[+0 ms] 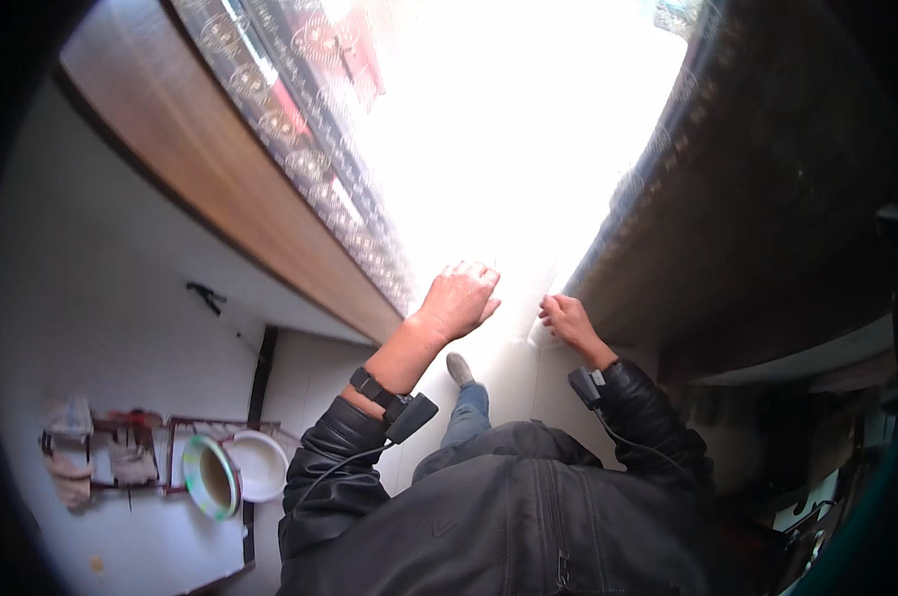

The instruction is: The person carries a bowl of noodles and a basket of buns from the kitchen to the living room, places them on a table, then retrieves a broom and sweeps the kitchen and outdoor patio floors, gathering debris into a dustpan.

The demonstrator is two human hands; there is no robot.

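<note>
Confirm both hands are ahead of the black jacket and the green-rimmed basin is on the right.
Wrong side: the head view shows the green-rimmed basin on the left. The left hand and right hand are indeed ahead of the black jacket.

Two basins sit at near left; right of them, the left hand hangs left of the right hand, above the floor.
</note>
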